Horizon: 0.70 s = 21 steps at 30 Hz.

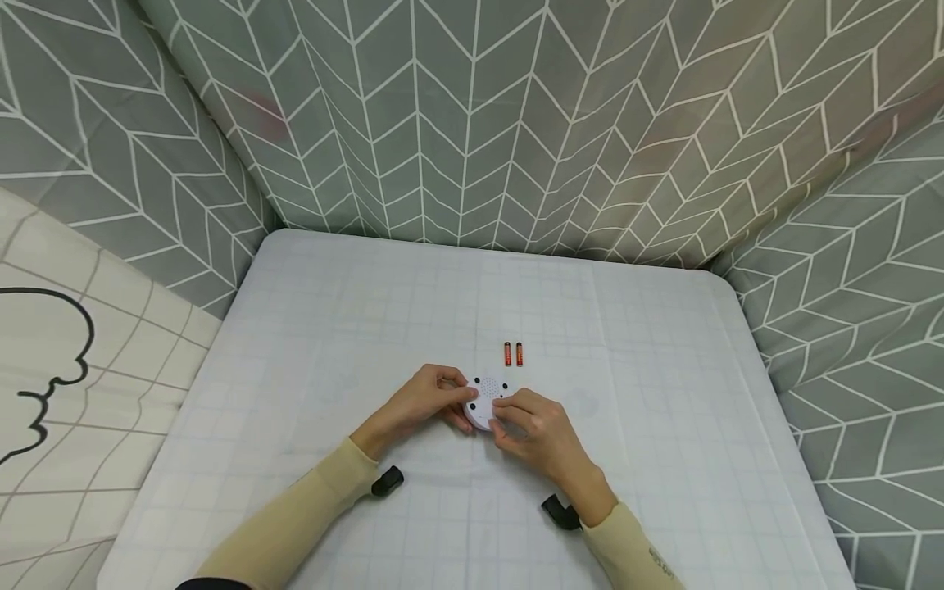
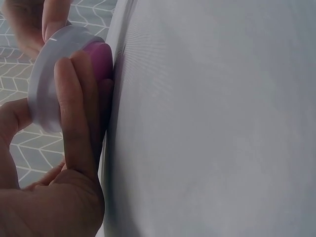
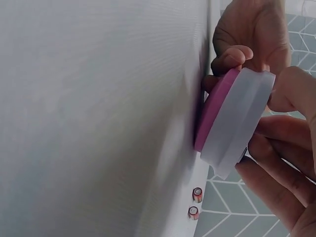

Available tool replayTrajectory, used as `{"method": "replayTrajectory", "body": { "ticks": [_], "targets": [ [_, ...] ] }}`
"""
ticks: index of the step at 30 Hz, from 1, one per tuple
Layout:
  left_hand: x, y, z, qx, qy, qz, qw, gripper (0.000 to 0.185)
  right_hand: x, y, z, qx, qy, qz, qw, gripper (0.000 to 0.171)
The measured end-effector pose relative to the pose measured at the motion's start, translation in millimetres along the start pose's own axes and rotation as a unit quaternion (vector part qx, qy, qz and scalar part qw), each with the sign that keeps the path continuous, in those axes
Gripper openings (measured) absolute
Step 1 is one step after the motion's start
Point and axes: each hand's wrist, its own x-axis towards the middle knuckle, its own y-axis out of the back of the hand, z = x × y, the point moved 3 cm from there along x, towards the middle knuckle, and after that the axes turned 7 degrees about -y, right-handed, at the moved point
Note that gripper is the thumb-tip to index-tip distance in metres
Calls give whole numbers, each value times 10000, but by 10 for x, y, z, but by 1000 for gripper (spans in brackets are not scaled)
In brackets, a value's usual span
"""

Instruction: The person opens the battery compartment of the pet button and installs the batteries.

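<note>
A round white buzzer (image 1: 484, 403) with a pink dome (image 3: 217, 106) lies dome-down, close over the table. Its upturned back shows a patch of small holes and several dark feet. My left hand (image 1: 433, 397) grips it from the left, the thumb on the back and fingers under the pink side. From the right, my right hand (image 1: 537, 428) has its thumb at the near rim and bent fingers on the back. In the left wrist view, left fingers (image 2: 74, 108) lie along the white body (image 2: 47, 84). Right fingers partly hide the back.
Two red-and-black batteries (image 1: 513, 354) lie side by side just beyond the buzzer. A white cloth with faint grid lines covers the table (image 1: 354, 311). Grey patterned curtains (image 1: 472, 123) hang at the back and sides. A black wrist mount (image 1: 387, 481) sticks out below the left wrist.
</note>
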Motion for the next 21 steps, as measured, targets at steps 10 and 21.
{"method": "replayTrajectory", "body": {
  "ticks": [10, 21],
  "targets": [
    [15, 2, -28, 21, 24, -1, 10000, 27, 20, 13, -24, -126, 53, -72, 9999, 15],
    [25, 13, -37, -87, 65, -50, 9999, 25, 26, 5, -12, -224, 73, 92, 9997, 11]
  ]
}}
